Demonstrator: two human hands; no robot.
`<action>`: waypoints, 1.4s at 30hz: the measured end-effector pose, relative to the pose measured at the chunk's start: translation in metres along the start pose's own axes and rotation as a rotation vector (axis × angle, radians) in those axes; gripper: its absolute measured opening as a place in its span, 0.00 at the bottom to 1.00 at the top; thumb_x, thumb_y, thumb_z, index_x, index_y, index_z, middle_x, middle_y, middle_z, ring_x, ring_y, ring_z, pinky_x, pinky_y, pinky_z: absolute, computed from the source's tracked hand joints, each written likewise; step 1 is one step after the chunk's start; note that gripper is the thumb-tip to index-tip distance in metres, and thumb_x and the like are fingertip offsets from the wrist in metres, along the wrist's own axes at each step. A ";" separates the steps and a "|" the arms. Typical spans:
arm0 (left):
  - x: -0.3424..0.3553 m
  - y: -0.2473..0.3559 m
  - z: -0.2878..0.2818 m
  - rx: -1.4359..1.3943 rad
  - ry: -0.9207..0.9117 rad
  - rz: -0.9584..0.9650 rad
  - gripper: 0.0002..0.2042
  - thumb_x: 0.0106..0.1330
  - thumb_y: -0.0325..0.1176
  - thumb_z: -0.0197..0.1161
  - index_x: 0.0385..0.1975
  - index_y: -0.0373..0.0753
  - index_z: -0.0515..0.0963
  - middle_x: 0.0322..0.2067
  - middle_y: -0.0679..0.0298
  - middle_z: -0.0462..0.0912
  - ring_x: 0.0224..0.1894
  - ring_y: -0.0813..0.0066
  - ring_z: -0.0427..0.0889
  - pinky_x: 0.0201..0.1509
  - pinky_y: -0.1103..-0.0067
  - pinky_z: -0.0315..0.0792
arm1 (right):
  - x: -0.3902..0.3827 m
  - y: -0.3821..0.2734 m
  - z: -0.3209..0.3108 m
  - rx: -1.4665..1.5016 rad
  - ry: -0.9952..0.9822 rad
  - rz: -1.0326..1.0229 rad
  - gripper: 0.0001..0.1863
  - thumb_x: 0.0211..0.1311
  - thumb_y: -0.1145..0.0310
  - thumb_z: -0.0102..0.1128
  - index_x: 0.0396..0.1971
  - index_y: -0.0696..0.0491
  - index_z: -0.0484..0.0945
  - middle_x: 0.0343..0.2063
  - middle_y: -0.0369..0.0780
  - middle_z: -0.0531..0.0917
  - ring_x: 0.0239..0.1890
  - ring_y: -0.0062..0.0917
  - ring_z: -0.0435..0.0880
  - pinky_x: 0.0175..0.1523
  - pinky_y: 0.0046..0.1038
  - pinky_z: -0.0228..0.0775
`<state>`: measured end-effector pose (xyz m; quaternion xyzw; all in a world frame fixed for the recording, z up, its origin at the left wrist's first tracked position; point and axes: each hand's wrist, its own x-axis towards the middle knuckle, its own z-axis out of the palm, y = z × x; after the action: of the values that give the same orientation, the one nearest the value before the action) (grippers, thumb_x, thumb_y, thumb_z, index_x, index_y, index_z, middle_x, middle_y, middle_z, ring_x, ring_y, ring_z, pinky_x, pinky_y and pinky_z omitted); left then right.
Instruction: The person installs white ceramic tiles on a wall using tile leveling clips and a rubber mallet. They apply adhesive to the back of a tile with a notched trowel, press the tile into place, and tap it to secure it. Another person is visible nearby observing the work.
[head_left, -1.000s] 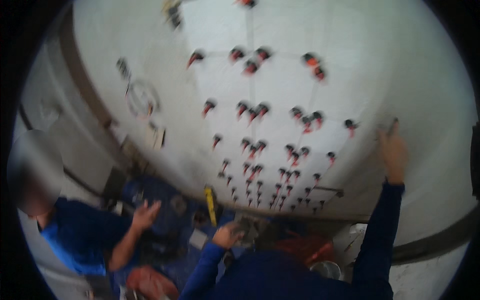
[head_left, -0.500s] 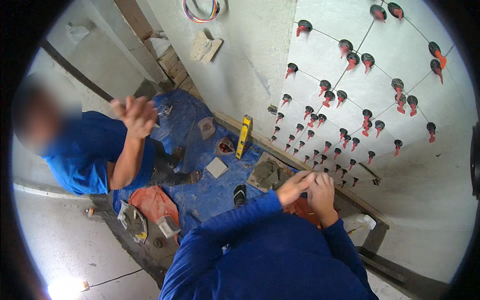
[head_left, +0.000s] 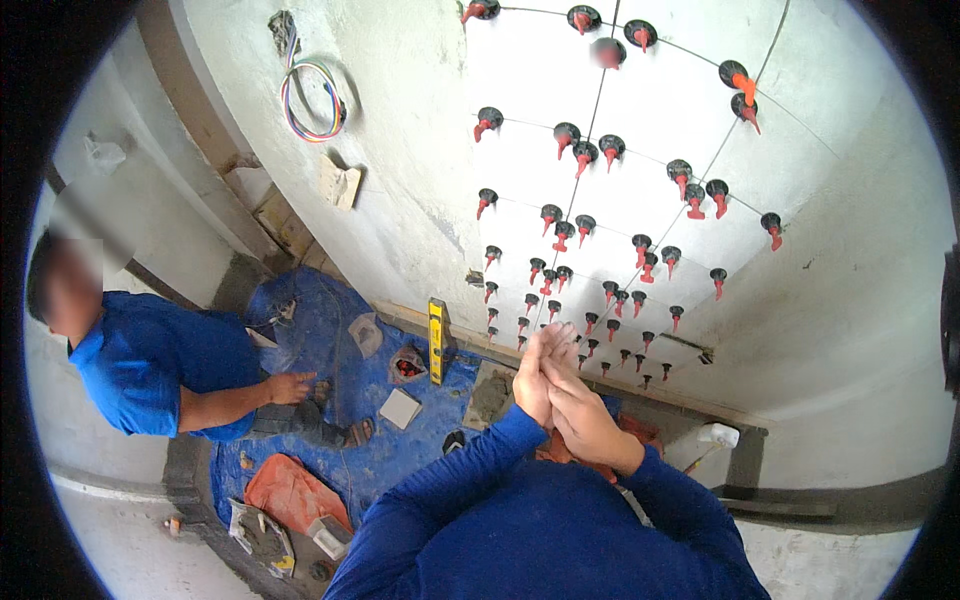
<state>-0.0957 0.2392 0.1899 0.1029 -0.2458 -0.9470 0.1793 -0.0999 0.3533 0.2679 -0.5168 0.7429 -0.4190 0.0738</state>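
Note:
In front of my chest, my left hand and my right hand press against each other, palm to palm. Fingers on both look stretched out, and nothing shows between them. Beyond the hands rises a wall of large white tiles. Black tile-levelling caps with red handles sit along the joints in rows; one handle at the upper right is orange. Neither hand touches the wall or the caps.
A co-worker in a blue shirt stands at left. On the blue tarp are a yellow spirit level, a bag of red pieces, a white tile and grey mortar. Coiled wires hang from the wall.
My hands have come from loosely touching fingers to palms pressed together. The co-worker's raised hand has dropped to waist height, and the head has turned away. My view has shifted right and up.

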 end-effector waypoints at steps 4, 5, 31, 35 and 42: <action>-0.001 0.001 -0.011 -0.588 -0.676 -0.308 0.38 0.80 0.65 0.34 0.76 0.40 0.60 0.75 0.44 0.62 0.77 0.53 0.62 0.81 0.58 0.54 | -0.007 0.012 0.006 -0.116 -0.086 -0.133 0.34 0.74 0.58 0.57 0.74 0.58 0.64 0.74 0.55 0.64 0.78 0.47 0.59 0.81 0.42 0.45; -0.004 0.001 -0.012 -0.572 -0.642 -0.333 0.39 0.79 0.67 0.35 0.76 0.41 0.60 0.76 0.43 0.59 0.79 0.51 0.58 0.82 0.55 0.51 | -0.007 0.024 0.012 -0.203 -0.079 -0.147 0.41 0.70 0.52 0.62 0.76 0.54 0.59 0.74 0.52 0.66 0.78 0.47 0.61 0.81 0.45 0.45; -0.046 0.001 -0.103 0.340 -0.099 -0.421 0.25 0.81 0.51 0.52 0.61 0.35 0.76 0.54 0.54 0.84 0.57 0.61 0.83 0.59 0.66 0.76 | -0.228 0.197 0.037 -0.282 -0.215 0.939 0.13 0.68 0.63 0.61 0.31 0.58 0.81 0.38 0.52 0.85 0.45 0.45 0.84 0.52 0.47 0.73; -0.080 0.030 -0.203 0.618 0.304 -0.219 0.12 0.79 0.38 0.57 0.46 0.35 0.82 0.27 0.66 0.80 0.28 0.75 0.79 0.33 0.76 0.74 | -0.267 0.204 0.057 -0.180 -0.026 0.900 0.14 0.69 0.64 0.60 0.28 0.58 0.72 0.24 0.50 0.78 0.29 0.46 0.79 0.36 0.45 0.68; -0.119 0.048 -0.310 0.377 0.820 -0.236 0.08 0.74 0.35 0.63 0.44 0.38 0.83 0.22 0.70 0.76 0.22 0.81 0.73 0.24 0.79 0.68 | -0.154 0.187 0.139 -0.054 -0.165 0.750 0.12 0.71 0.64 0.57 0.33 0.56 0.70 0.28 0.55 0.78 0.33 0.54 0.80 0.36 0.47 0.69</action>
<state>0.1151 0.1133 -0.0394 0.5269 -0.3088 -0.7809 0.1308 -0.0861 0.4271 -0.0007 -0.2429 0.8827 -0.3002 0.2677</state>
